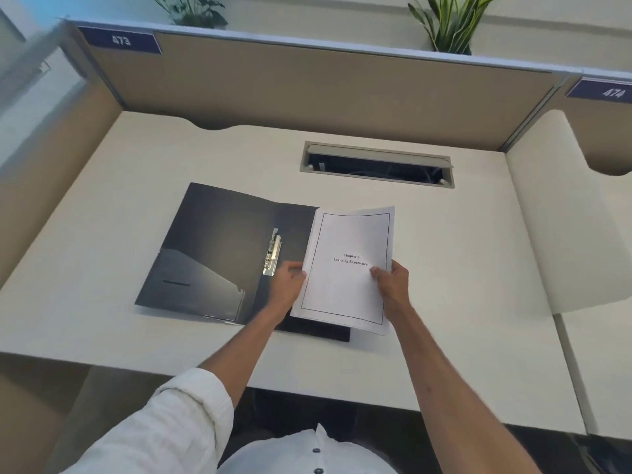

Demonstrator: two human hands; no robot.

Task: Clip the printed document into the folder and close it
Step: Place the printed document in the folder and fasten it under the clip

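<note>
A dark folder [212, 248] lies open flat on the white desk [444, 254]. Its metal clip [272, 255] sits near the spine with its lever raised. The printed document [349, 295], a white stack with a bordered title page, covers the folder's right half. My left hand [286, 283] grips the stack's left edge, just beside the clip. On the stack's right edge is my right hand [392, 280], thumb on top of the page. The stack looks slightly lifted, its far corner curling up. Most of the folder's right cover is hidden under the paper.
A cable slot [376, 164] with an open lid is cut into the desk behind the folder. Beige partition walls [307, 87] enclose the back and left. A second desk [561, 234] adjoins on the right. Plants [448, 25] stand behind the partition.
</note>
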